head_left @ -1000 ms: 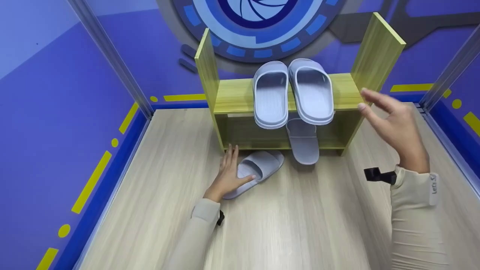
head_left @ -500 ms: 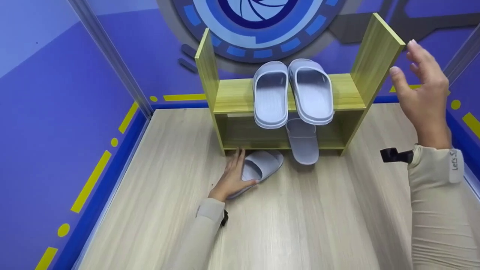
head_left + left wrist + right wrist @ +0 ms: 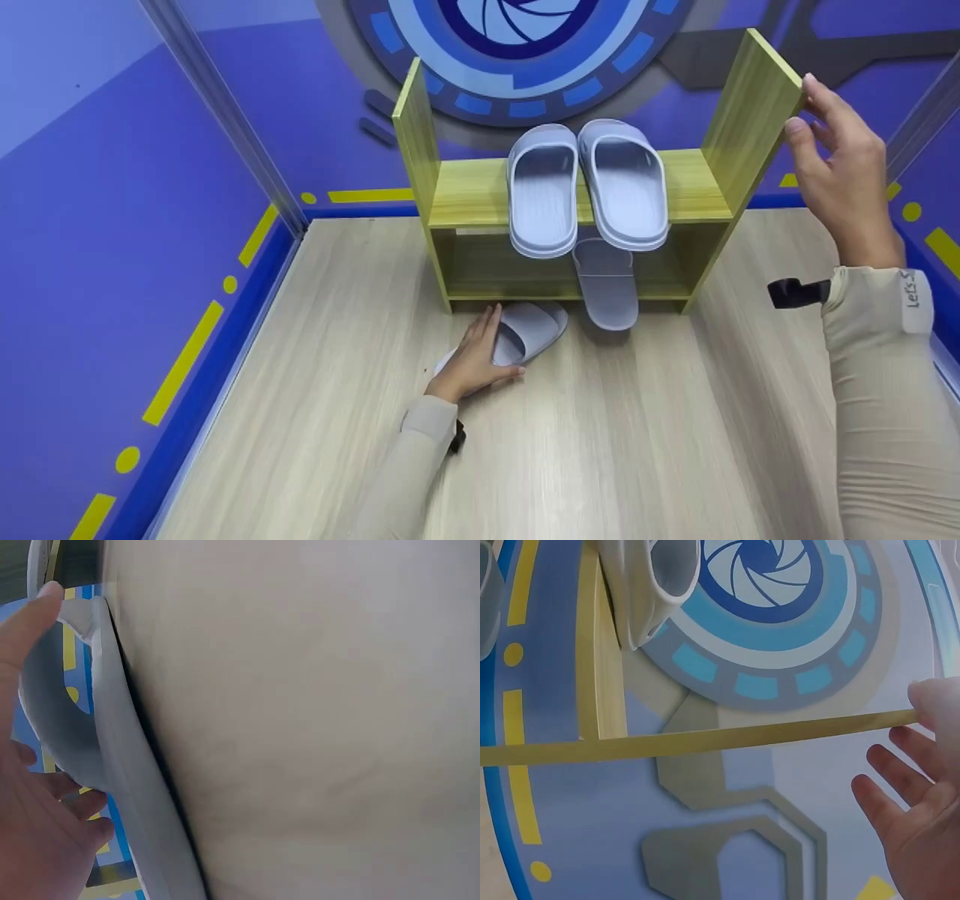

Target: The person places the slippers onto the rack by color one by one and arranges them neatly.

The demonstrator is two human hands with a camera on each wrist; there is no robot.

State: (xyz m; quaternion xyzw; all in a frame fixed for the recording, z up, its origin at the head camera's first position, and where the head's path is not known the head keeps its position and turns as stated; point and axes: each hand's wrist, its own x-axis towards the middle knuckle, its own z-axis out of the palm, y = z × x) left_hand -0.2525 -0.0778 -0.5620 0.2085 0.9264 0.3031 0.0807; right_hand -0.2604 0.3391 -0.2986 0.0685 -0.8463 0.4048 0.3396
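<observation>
In the head view, my left hand [image 3: 474, 361] lies over the heel half of a grey slide slipper [image 3: 534, 327] on the wooden floor. Its fingers and thumb are spread across the slipper, hiding part of it; the left wrist view shows them beside its strap. My right hand [image 3: 851, 169] is raised at the upper front corner of the yellow-green wooden shoe rack [image 3: 469, 191], thumb and fingers on either side of the panel edge without a clear grip. Two light grey slippers, a left one [image 3: 544, 199] and a right one [image 3: 628, 191], sit side by side on the upper shelf.
Another grey slipper [image 3: 607, 292] sticks out from the lower shelf, beneath the upper pair. A blue-purple panel [image 3: 120, 247] with yellow marks stands at the left, and a patterned wall [image 3: 300, 105] rises behind the rack.
My right hand has moved up and right from beside the upper shelf, then slightly back toward the side panel's edge. My left hand has shifted a little right along the floor slipper.
</observation>
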